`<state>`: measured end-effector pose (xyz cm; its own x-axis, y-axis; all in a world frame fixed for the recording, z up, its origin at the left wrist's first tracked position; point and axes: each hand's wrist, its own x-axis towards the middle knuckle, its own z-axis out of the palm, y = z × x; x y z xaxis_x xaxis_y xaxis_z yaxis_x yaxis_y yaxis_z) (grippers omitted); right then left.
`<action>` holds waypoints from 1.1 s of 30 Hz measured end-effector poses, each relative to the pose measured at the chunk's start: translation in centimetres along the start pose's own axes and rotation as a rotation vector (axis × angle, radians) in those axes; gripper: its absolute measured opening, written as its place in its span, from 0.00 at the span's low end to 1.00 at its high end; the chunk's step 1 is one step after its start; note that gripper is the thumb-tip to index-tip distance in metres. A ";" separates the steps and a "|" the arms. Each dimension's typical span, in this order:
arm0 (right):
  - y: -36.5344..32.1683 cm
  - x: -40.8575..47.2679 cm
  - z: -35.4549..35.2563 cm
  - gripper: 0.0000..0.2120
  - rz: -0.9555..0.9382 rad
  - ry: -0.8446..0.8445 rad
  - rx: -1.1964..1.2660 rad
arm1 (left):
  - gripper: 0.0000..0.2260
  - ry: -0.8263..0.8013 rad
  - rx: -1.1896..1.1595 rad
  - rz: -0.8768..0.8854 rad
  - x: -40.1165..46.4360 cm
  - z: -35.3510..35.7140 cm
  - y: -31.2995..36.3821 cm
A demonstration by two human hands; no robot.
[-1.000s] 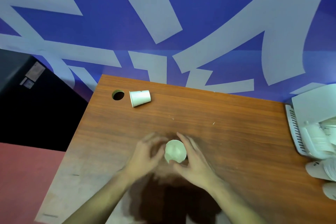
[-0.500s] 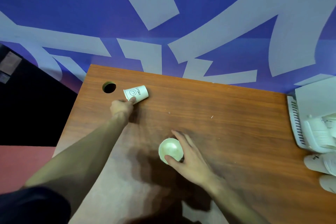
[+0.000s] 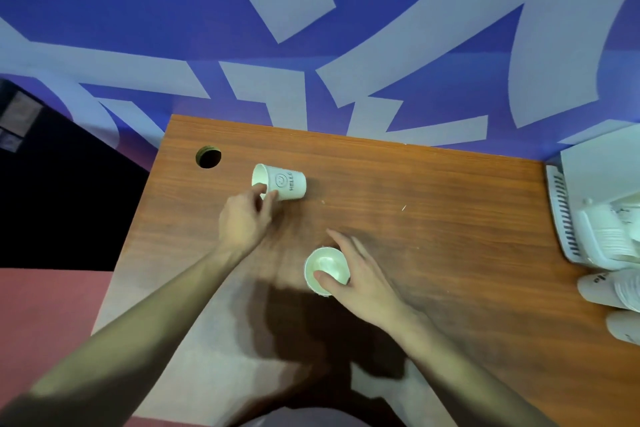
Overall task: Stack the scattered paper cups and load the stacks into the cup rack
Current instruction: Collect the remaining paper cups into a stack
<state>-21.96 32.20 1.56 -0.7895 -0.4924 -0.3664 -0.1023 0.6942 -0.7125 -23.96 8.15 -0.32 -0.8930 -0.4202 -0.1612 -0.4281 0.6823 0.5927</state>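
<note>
On the wooden bench [image 3: 433,218] a paper cup [image 3: 282,182] lies on its side toward the far left, its open mouth facing left and a smiley face with the word HELLO printed on its wall. The left hand [image 3: 244,218] reaches it from the near side: the thumb is at the cup's rim and a finger lies against the wall just behind the rim, so the hand pinches the cup at its mouth. Just beyond, near the bench's far left corner, is a round cable hole [image 3: 208,157].

Nearer the person, around the middle of the bench, an upright cup stack [image 3: 327,267] stands with its mouth up. The right hand [image 3: 360,277] holds it from the right, thumb curled over the near rim and fingers wrapped along the far side. The two cups are well apart.

At the right edge sits a white cup rack [image 3: 568,218] with cups inside, and more cups on their sides [image 3: 609,289] lie just in front of it.
</note>
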 end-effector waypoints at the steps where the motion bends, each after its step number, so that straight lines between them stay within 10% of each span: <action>1: -0.2 -0.1 0.0 0.35 -0.007 0.006 0.002 | 0.13 -0.002 0.055 0.059 -1.0 -0.6 0.5; 13: -1.3 -3.6 -1.0 0.45 -0.255 0.336 -0.067 | 0.09 -0.083 0.608 0.768 -9.8 -6.7 6.3; 22: -1.6 -4.8 0.0 0.44 -0.188 0.296 -0.008 | 0.16 -0.200 0.814 0.816 -12.0 -4.5 6.5; 33: 0.3 -4.1 1.6 0.32 -0.131 0.363 -0.040 | 0.16 -0.039 0.455 0.727 -12.1 -1.6 3.7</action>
<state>-17.82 33.61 1.87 -0.9303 -0.3653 -0.0324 -0.2347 0.6609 -0.7128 -14.51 14.79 5.13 -0.9676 0.2300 0.1041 0.2462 0.9511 0.1866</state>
